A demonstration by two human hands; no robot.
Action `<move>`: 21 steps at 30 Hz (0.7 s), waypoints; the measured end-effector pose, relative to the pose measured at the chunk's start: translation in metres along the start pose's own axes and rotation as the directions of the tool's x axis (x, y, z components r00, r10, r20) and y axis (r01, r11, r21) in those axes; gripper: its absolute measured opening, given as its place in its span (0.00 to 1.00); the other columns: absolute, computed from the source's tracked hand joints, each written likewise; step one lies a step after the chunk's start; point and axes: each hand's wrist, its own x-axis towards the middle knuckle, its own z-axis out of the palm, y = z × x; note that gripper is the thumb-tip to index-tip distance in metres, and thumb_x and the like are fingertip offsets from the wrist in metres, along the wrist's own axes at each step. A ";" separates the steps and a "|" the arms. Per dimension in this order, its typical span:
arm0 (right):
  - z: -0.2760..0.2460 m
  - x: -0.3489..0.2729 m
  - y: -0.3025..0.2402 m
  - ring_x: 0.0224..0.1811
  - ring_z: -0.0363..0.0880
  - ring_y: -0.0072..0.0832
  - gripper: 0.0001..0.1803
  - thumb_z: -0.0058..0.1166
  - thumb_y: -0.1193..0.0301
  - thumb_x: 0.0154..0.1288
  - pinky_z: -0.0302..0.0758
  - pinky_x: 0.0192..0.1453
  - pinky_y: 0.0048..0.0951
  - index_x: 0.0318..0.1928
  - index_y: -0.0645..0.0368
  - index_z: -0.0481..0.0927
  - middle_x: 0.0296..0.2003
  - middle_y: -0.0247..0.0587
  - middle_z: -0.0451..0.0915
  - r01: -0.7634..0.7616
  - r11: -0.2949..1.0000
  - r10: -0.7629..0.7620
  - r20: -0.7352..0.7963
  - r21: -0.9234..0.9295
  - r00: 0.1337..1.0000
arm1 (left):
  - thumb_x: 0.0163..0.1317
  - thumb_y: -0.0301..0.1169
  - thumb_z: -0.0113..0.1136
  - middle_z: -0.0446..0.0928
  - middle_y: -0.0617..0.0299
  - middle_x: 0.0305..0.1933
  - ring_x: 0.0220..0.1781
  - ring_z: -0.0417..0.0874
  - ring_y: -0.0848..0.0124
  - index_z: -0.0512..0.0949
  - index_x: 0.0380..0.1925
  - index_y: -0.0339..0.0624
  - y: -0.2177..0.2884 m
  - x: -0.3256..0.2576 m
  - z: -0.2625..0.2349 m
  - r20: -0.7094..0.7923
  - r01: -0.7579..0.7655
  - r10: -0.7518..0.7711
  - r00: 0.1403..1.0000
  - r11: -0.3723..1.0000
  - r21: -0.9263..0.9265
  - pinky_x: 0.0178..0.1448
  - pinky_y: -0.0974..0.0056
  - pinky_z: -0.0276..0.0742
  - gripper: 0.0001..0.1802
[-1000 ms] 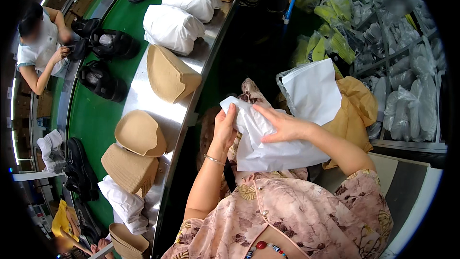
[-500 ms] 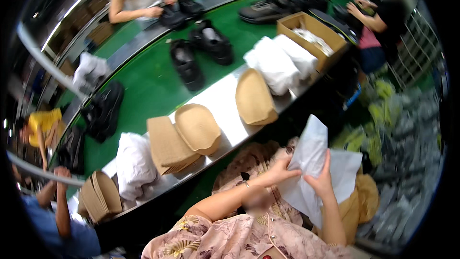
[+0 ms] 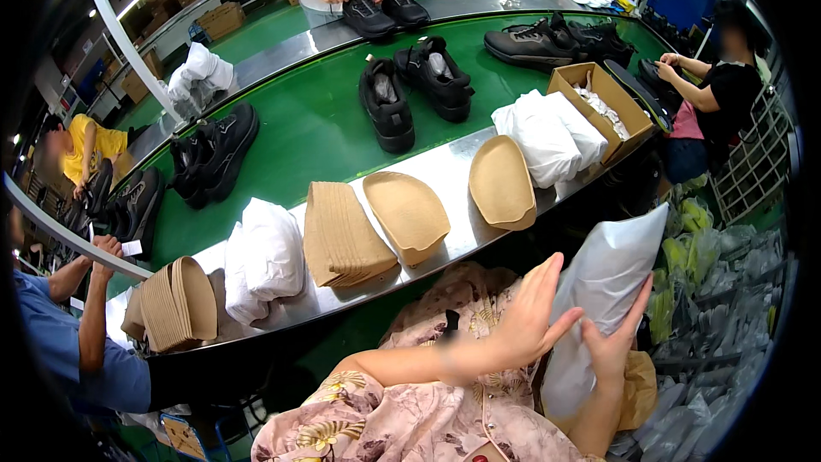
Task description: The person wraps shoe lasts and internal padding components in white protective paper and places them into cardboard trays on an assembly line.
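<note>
Beside the bench (image 3: 445, 167), right hand (image 3: 611, 349) grips a part-hidden white bundle (image 3: 609, 261), left hand (image 3: 523, 321) flat.

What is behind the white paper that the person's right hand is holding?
Past the right edge of the white paper, bagged yellow-green items show, and crumpled brown material shows near the right hand. Whatever lies directly behind the paper is covered.

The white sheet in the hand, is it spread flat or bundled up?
Bundled up: the white sheet makes a long, rounded shape in the right hand. Folded or rolled, I cannot tell.
</note>
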 end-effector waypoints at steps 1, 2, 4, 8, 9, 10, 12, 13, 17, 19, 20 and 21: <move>0.007 -0.001 -0.011 0.64 0.58 0.38 0.57 0.64 0.65 0.40 0.56 0.66 0.34 0.68 0.63 0.43 0.64 0.48 0.53 0.058 0.996 -0.059 -0.020 -0.065 0.998 | 0.58 0.36 0.60 0.62 0.41 0.60 0.61 0.66 0.56 0.54 0.62 0.32 -0.005 0.002 0.009 0.132 0.189 -0.165 0.977 0.962 -0.198 0.64 0.58 0.60 0.37; 0.016 -0.003 -0.020 0.64 0.58 0.38 0.56 0.64 0.66 0.41 0.55 0.66 0.34 0.68 0.63 0.43 0.65 0.48 0.53 0.109 0.985 -0.115 -0.038 -0.131 0.993 | 0.59 0.36 0.59 0.60 0.42 0.62 0.62 0.65 0.58 0.50 0.64 0.33 -0.006 0.003 0.015 0.296 0.388 -0.291 0.910 0.851 -0.354 0.66 0.58 0.58 0.39; 0.036 -0.004 -0.025 0.64 0.58 0.37 0.55 0.64 0.67 0.42 0.55 0.66 0.33 0.68 0.63 0.43 0.65 0.49 0.53 0.313 0.918 -0.316 0.025 -0.244 0.948 | 0.60 0.37 0.60 0.61 0.53 0.59 0.59 0.64 0.68 0.49 0.62 0.37 0.002 0.015 0.000 0.247 0.300 -0.188 0.951 0.763 -0.573 0.63 0.63 0.61 0.38; 0.047 0.008 -0.052 0.56 0.64 0.30 0.43 0.57 0.60 0.55 0.60 0.61 0.30 0.65 0.66 0.51 0.57 0.46 0.63 0.035 0.813 -0.167 0.174 0.581 0.971 | 0.54 0.41 0.65 0.68 0.61 0.53 0.54 0.69 0.73 0.58 0.58 0.38 -0.004 0.013 -0.043 0.259 0.400 -0.316 0.913 0.561 -0.725 0.58 0.64 0.67 0.37; 0.048 0.007 -0.053 0.55 0.64 0.29 0.39 0.54 0.59 0.59 0.60 0.61 0.29 0.63 0.66 0.54 0.55 0.45 0.64 -0.008 0.786 -0.122 0.167 0.619 0.978 | 0.53 0.41 0.66 0.69 0.61 0.54 0.55 0.70 0.73 0.59 0.58 0.37 -0.008 0.010 -0.050 0.311 0.421 -0.290 0.905 0.498 -0.759 0.59 0.64 0.67 0.38; 0.049 0.006 -0.054 0.55 0.65 0.27 0.34 0.50 0.58 0.62 0.61 0.60 0.27 0.62 0.66 0.57 0.54 0.44 0.66 -0.051 0.748 -0.081 0.167 0.662 0.983 | 0.52 0.42 0.67 0.70 0.61 0.54 0.55 0.70 0.72 0.60 0.58 0.36 -0.012 0.003 -0.056 0.357 0.443 -0.267 0.895 0.437 -0.783 0.59 0.63 0.67 0.39; 0.054 -0.001 -0.059 0.52 0.69 0.25 0.27 0.42 0.58 0.70 0.64 0.59 0.25 0.59 0.67 0.60 0.50 0.41 0.71 -0.257 0.554 -0.050 0.340 0.792 0.939 | 0.51 0.44 0.68 0.70 0.59 0.57 0.57 0.71 0.70 0.61 0.59 0.36 -0.008 -0.003 -0.071 0.434 0.486 -0.222 0.873 0.326 -0.811 0.62 0.62 0.66 0.41; 0.058 -0.005 -0.059 0.51 0.70 0.24 0.26 0.40 0.58 0.70 0.65 0.59 0.25 0.59 0.66 0.61 0.49 0.40 0.72 -0.299 0.482 -0.057 0.370 0.823 0.927 | 0.49 0.46 0.69 0.70 0.58 0.58 0.58 0.71 0.68 0.61 0.59 0.35 -0.006 -0.002 -0.082 0.492 0.550 -0.250 0.834 0.326 -0.769 0.63 0.61 0.66 0.43; 0.077 0.007 -0.082 0.52 0.71 0.24 0.24 0.33 0.58 0.73 0.67 0.58 0.26 0.56 0.64 0.64 0.49 0.41 0.73 -0.442 0.389 -0.016 0.486 0.808 0.874 | 0.50 0.65 0.53 0.65 0.52 0.61 0.61 0.69 0.63 0.58 0.62 0.38 0.033 -0.004 -0.088 0.364 0.486 -0.343 0.866 0.407 -0.773 0.65 0.58 0.65 0.50; 0.088 0.012 -0.084 0.50 0.72 0.22 0.22 0.31 0.59 0.73 0.67 0.57 0.24 0.54 0.63 0.66 0.47 0.39 0.74 -0.439 0.390 -0.003 0.478 0.809 0.879 | 0.53 0.64 0.50 0.63 0.51 0.63 0.62 0.68 0.62 0.55 0.64 0.39 0.025 -0.001 -0.088 0.312 0.445 -0.355 0.881 0.404 -0.799 0.67 0.57 0.63 0.48; 0.094 0.012 -0.090 0.49 0.71 0.22 0.21 0.32 0.59 0.73 0.67 0.56 0.24 0.54 0.63 0.66 0.47 0.40 0.74 -0.409 0.377 -0.022 0.450 0.831 0.893 | 0.55 0.64 0.49 0.63 0.51 0.63 0.62 0.68 0.61 0.54 0.64 0.39 0.020 0.001 -0.090 0.257 0.396 -0.350 0.901 0.419 -0.817 0.67 0.57 0.62 0.48; 0.104 0.011 -0.094 0.48 0.71 0.22 0.20 0.32 0.60 0.73 0.67 0.55 0.24 0.53 0.64 0.66 0.46 0.40 0.73 -0.396 0.359 -0.038 0.437 0.845 0.899 | 0.56 0.64 0.48 0.63 0.51 0.63 0.62 0.68 0.61 0.53 0.64 0.39 0.014 -0.001 -0.093 0.188 0.342 -0.358 0.915 0.434 -0.834 0.67 0.57 0.62 0.47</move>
